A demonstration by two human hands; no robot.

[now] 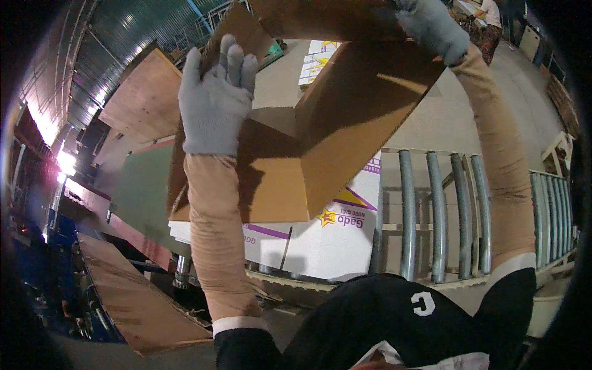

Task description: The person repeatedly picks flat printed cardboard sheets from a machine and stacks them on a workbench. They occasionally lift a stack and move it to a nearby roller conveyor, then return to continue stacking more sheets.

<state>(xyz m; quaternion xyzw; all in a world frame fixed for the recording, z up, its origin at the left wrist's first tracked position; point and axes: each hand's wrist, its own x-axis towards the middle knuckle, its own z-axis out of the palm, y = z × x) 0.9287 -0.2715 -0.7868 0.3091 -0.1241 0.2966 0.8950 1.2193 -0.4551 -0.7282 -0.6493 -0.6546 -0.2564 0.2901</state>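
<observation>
A brown cardboard box [274, 179] is held up in front of me, its folded walls spread and bare floor showing through the gap between them. My left hand [216, 102], in a grey glove, lies against its left side, fingers stretched and apart. At the upper right my right hand [433, 29], gloved alike, is closed over the edge of a box panel; its fingertips are partly hidden in shadow. Beneath the brown box lie white printed cartons [339, 243] with purple stripes and a yellow star.
A roller conveyor [436, 216] runs to the right of the white cartons. Left stand a green-topped table [142, 191] and a wooden panel [145, 98]. Flat cardboard [135, 296] leans at the lower left. More white cartons [317, 65] sit beyond the box. A person [490, 28] stands far right.
</observation>
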